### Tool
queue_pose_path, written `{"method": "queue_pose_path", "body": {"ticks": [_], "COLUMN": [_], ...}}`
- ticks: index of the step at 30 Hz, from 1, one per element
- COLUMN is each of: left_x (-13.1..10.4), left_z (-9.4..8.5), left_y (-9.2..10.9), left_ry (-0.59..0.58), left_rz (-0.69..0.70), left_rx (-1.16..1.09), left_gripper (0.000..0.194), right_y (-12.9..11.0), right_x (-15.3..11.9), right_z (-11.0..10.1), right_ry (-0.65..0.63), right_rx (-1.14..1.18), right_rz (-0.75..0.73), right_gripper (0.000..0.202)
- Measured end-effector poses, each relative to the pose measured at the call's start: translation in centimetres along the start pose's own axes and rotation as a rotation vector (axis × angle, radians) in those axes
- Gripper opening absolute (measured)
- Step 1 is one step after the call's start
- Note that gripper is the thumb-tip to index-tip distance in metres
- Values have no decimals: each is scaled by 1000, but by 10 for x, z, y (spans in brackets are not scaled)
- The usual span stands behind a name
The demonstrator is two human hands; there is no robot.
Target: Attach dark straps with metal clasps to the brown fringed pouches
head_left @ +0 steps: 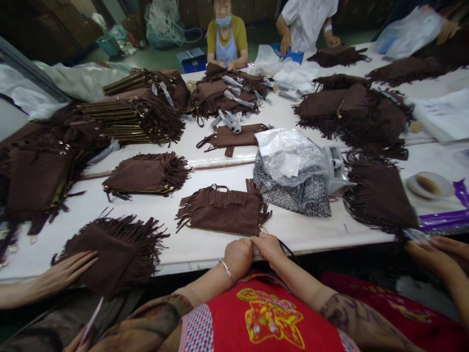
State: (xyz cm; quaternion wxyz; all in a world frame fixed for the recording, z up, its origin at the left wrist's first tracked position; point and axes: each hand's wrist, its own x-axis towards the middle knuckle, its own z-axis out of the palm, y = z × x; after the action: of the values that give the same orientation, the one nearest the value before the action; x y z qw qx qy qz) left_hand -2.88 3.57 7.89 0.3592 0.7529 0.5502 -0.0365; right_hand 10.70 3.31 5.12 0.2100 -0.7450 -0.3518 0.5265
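A dark brown fringed pouch [223, 215] lies flat on the table in front of me, with a zip along its near edge and a metal ring [263, 230] at its near right corner. My left hand [239, 257] is closed in a fist just below the pouch, a bangle on its wrist. Touching it, my right hand [268, 248] pinches with its fingers close to the ring. A thin dark strap [289, 249] shows behind my right wrist. Whatever lies between my fingers is hidden.
Brown pouches are stacked at the left [124, 117] and right [355, 112]. A grey tweed piece [293, 193] under clear plastic and a tape dispenser [336, 171] lie ahead. A co-worker's hand [78, 269] rests on a pouch at left; another person's hands [436, 254] work at right.
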Motion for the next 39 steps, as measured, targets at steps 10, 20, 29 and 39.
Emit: {"method": "queue_pose_path", "body": {"ticks": [10,20,29,39], "left_x": [4,15,11,4], "left_z": [-5,-8,-11,-1], "left_y": [-1,4,7,-4], "left_ry": [10,-47,-57,-199], "left_rz": [-46,-139,-246,-415], "left_rx": [-48,-261,-664,-1270], "left_gripper": [42,39,34,34], "right_y": [2,-6,-9,-3], "right_x": [-14,-25,-21,-22], "right_z": [-8,-9,-6,-4], "right_ry": [-192,-129,-229,-211], "right_rx": [305,406,584,636], "right_rz": [121,197,354,94], "right_gripper": [27,14,9,16]}}
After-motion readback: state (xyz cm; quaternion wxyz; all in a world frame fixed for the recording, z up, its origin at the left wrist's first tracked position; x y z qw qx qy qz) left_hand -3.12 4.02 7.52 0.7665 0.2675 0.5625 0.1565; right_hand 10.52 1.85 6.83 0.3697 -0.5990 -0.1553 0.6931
